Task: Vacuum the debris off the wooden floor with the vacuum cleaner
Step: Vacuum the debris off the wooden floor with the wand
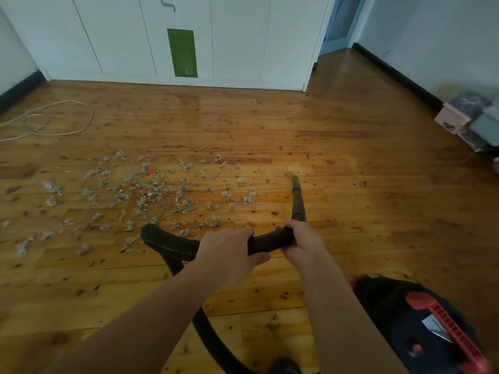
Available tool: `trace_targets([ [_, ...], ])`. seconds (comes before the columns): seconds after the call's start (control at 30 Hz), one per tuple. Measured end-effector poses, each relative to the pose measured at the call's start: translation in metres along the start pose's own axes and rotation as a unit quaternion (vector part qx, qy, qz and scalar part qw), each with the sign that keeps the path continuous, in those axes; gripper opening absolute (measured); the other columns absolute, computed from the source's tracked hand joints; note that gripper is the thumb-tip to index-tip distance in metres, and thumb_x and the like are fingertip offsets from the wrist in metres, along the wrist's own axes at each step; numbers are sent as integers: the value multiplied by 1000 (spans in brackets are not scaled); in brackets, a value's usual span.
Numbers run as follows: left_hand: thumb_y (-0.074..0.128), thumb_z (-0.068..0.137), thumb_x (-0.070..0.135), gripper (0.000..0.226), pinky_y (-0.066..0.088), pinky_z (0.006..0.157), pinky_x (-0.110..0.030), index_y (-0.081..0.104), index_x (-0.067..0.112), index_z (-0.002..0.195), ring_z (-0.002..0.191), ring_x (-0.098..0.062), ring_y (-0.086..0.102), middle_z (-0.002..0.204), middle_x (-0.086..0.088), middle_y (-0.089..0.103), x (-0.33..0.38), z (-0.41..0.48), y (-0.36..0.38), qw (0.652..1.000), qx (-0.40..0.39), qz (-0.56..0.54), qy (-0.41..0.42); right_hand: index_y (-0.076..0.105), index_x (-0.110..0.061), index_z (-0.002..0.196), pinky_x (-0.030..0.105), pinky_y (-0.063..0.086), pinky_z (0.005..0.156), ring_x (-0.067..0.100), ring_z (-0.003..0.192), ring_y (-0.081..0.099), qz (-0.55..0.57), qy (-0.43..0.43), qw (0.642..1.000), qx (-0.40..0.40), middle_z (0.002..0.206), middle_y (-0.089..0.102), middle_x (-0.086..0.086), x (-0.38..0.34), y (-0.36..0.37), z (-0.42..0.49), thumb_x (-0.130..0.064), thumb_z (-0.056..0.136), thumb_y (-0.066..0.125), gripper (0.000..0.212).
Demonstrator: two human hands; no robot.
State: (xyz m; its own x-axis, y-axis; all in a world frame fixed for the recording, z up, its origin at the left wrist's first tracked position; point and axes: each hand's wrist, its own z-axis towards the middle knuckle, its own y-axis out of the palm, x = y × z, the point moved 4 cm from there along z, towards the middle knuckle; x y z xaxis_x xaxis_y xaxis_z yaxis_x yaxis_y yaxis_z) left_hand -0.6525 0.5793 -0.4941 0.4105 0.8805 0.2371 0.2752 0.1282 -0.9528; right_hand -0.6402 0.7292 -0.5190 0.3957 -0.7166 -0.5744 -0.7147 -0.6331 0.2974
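Head view: the left hand (229, 247) and right hand (302, 238) both grip one black tube (270, 240), the left next to the ribbed hose (167, 242). The nozzle (297, 198) slants to the wooden floor (351, 157), just right of the scattered grey debris (151, 190). One black-and-red vacuum cleaner (391, 314) stands lower right, its label blurred. One white cable (54, 117) loops far left; boxes (453, 117) line the right wall.
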Motion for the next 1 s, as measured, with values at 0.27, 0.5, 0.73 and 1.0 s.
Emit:
trace_targets([
  [0.27, 44, 86, 75, 41, 34, 58, -28, 39, 35, 95, 61, -4, 44, 74, 14, 49, 2, 9, -6, 1000, 6, 10, -9, 45, -3, 122, 37, 55, 70, 23, 87, 61, 17, 2, 999, -29, 103, 55, 18, -7, 6, 8, -3, 96, 57, 29],
  [0.5, 44, 86, 74, 39, 30, 52, -24, 39, 35, 89, 59, -3, 46, 71, 14, 51, 2, 2, -10, 1000, -2, -5, -7, 44, -4, 119, 35, 54, 66, 21, 83, 59, -24, -2, 999, -22, 99, 55, 18, -6, 5, 9, -2, 95, 56, 28],
  [0.73, 45, 87, 72, 38, 28, 49, -21, 43, 34, 88, 58, -2, 46, 72, 14, 52, -5, -27, -33, 1000, -15, 8, 26, 43, -7, 126, 33, 54, 57, 20, 75, 62, -71, -10, 997, 10, 101, 57, 16, 2, 9, 5, -12, 97, 58, 33],
  [1.0, 53, 93, 49, 22, 32, 51, -21, 42, 32, 103, 63, -5, 48, 79, 12, 51, -11, -73, -42, 995, -84, -17, 56, 37, -4, 140, 31, 51, 49, 21, 72, 61, -149, -5, 989, -9, 100, 54, 17, 25, 17, -11, -7, 97, 54, 47],
])
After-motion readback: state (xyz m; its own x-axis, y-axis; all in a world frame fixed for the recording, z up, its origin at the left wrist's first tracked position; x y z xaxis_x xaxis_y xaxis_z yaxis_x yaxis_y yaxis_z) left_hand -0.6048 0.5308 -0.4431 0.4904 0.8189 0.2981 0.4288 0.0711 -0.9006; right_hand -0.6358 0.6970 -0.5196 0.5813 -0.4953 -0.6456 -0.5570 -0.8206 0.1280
